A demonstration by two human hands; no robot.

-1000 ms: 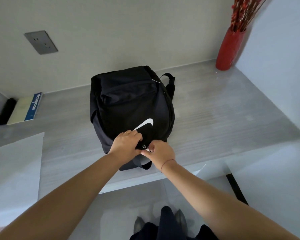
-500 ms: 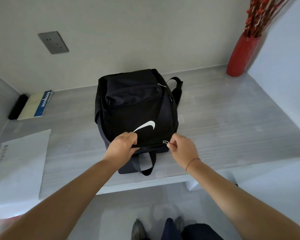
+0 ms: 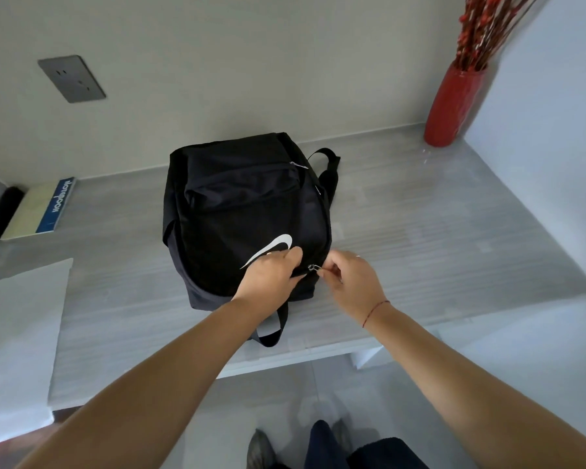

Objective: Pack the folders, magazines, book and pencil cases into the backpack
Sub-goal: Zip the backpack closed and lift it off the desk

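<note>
A black backpack [image 3: 244, 204] with a white swoosh lies flat on the grey desk [image 3: 420, 225], its top facing me. My left hand [image 3: 268, 277] grips the fabric at the near top edge, beside the swoosh. My right hand [image 3: 349, 279] pinches the silver zipper pull [image 3: 313, 267] at the bag's near right corner. The inside of the bag is hidden. A blue-spined notebook [image 3: 44, 209] lies at the far left by the wall, next to a black pencil case [image 3: 2, 211].
A white sheet or folder [image 3: 17, 319] lies on the desk's left side. A red vase [image 3: 452, 106] with red twigs stands in the back right corner. A wall socket [image 3: 71, 79] is up left. The desk's front edge is just under my forearms.
My right hand has drawn the zipper pull rightward along the bag's near edge, away from my left hand. My left hand keeps its grip on the fabric.
</note>
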